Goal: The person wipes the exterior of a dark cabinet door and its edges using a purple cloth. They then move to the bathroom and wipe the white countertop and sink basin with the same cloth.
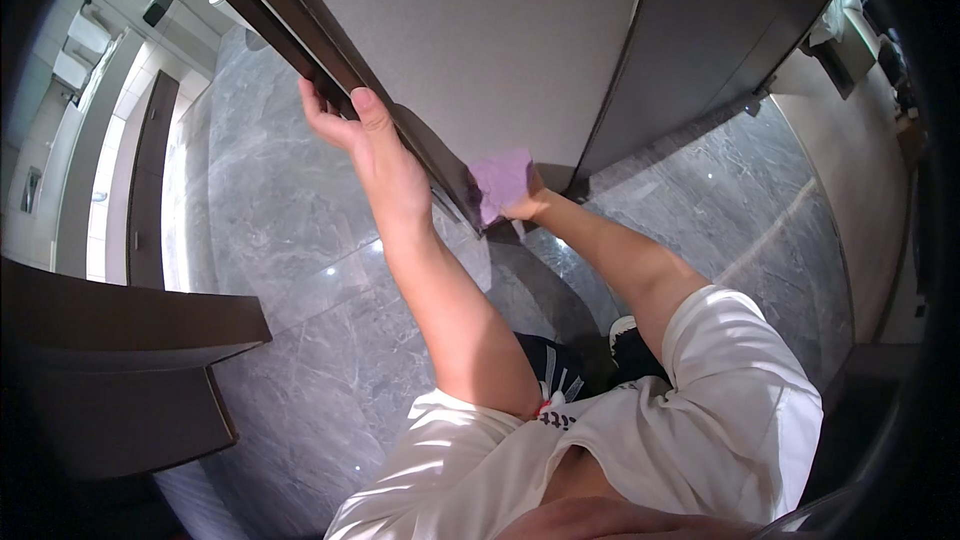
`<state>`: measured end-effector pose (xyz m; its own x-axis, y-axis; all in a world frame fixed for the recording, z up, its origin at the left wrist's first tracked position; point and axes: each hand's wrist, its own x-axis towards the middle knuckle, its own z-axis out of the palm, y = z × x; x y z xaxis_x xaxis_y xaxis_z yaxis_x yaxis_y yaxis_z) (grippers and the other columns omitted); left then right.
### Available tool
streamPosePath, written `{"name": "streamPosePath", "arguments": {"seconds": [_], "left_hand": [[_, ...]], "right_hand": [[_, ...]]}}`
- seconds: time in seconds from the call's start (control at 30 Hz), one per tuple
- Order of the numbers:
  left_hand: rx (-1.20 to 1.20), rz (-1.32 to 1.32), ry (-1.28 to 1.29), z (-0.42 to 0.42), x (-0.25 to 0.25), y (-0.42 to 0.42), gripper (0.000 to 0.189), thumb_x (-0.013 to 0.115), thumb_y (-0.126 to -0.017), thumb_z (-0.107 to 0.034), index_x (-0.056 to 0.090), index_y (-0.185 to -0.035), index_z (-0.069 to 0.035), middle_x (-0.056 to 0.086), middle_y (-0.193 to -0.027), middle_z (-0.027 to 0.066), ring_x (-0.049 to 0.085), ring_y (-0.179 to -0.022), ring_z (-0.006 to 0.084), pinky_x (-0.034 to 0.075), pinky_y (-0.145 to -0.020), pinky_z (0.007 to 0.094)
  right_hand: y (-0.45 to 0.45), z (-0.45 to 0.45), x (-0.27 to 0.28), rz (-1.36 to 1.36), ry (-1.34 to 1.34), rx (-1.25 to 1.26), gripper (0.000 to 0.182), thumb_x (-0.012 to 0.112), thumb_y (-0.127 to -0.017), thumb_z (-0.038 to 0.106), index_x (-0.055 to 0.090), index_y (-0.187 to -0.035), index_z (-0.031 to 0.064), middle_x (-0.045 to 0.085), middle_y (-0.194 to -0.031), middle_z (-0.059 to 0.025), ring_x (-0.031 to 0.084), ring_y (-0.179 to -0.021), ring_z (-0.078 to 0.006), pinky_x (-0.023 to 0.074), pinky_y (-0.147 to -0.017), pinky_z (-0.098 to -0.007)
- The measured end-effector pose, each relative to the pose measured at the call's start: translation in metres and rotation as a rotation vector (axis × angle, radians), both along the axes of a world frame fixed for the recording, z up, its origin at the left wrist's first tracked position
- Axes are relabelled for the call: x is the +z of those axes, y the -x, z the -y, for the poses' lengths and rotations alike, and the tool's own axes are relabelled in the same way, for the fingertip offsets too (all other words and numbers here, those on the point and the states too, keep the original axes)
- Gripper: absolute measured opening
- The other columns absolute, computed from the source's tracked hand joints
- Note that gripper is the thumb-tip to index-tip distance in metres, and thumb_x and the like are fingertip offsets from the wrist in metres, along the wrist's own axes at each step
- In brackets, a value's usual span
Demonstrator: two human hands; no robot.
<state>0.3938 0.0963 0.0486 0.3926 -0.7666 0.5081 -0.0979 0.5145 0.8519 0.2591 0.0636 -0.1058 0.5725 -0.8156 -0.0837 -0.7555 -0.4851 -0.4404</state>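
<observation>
A dark door frame edge (330, 37) runs down from the upper left beside a light grey wall panel (480, 37). My left hand (375, 139) grips this edge, its thumb on the near face and its fingers partly hidden behind. Low on the panel, close to the floor, my right hand (529, 199) holds a purple cloth (502, 178) against the surface by the bottom corner. The cloth hides most of the right fingers.
Grey marble-look floor tiles (300, 240) spread around me. At the left are a dark cabinet (150, 420) and a bathroom with hanging white towels (88, 31). A dark panel (720, 22) adjoins the grey one; a dark piece of furniture (844, 60) stands at the upper right.
</observation>
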Motion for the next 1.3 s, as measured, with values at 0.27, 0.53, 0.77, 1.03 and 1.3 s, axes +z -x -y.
{"name": "streamPosePath", "arguments": {"seconds": [0.27,0.53,0.77,1.03,1.3], "left_hand": [[-0.005,-0.042,0.029,0.004,-0.001,0.005,0.094,0.043,-0.091,-0.066,0.006,-0.149,-0.001,0.014,-0.153,0.0186,0.015,-0.142,0.0289,0.012,-0.115,0.0404],[-0.007,-0.004,0.107,0.03,-0.015,-0.01,0.097,0.05,-0.086,-0.068,0.013,-0.145,0.0,0.022,-0.148,0.0161,0.022,-0.139,0.0258,0.016,-0.115,0.0408],[0.02,-0.024,0.127,0.032,-0.028,-0.024,0.1,0.053,-0.084,-0.069,0.013,-0.144,0.001,0.025,-0.147,0.0152,0.024,-0.138,0.0258,0.017,-0.115,0.0417],[-0.016,-0.095,0.06,0.014,-0.01,0.004,0.092,0.047,-0.09,-0.065,0.008,-0.148,-0.004,0.018,-0.152,0.0156,0.018,-0.142,0.0277,0.014,-0.115,0.043],[0.035,-0.139,0.16,0.024,-0.016,0.008,0.095,0.047,-0.09,-0.067,0.012,-0.146,0.0,0.019,-0.15,0.0166,0.018,-0.141,0.0274,0.014,-0.115,0.0422]], "right_hand": [[-0.009,0.015,0.132,0.722,0.943,-0.315,0.108,0.071,-0.069,0.027,0.006,-0.154,0.0088,0.04,-0.135,-0.0253,0.035,-0.127,-0.0448,0.0233,-0.104,-0.0617],[0.009,0.027,0.011,0.426,1.072,-0.375,0.087,0.059,-0.08,0.018,0.013,-0.153,0.0081,0.042,-0.135,-0.0291,0.042,-0.122,-0.0477,0.029,-0.106,-0.0568],[0.055,0.032,-0.168,0.216,0.665,0.056,0.064,0.052,-0.083,0.029,0.04,-0.144,0.0139,0.053,-0.13,-0.0168,0.05,-0.117,-0.0379,0.0353,-0.103,-0.0503],[0.101,0.028,-0.235,0.118,0.757,-0.001,0.062,0.051,-0.082,0.032,0.041,-0.141,0.0166,0.047,-0.137,-0.0146,0.05,-0.12,-0.0344,0.0369,-0.103,-0.0485],[0.043,0.048,-0.065,0.497,1.158,-0.285,0.084,0.064,-0.081,0.025,0.019,-0.15,0.0075,0.03,-0.147,-0.0195,0.034,-0.133,-0.0326,0.0239,-0.112,-0.0444]]}}
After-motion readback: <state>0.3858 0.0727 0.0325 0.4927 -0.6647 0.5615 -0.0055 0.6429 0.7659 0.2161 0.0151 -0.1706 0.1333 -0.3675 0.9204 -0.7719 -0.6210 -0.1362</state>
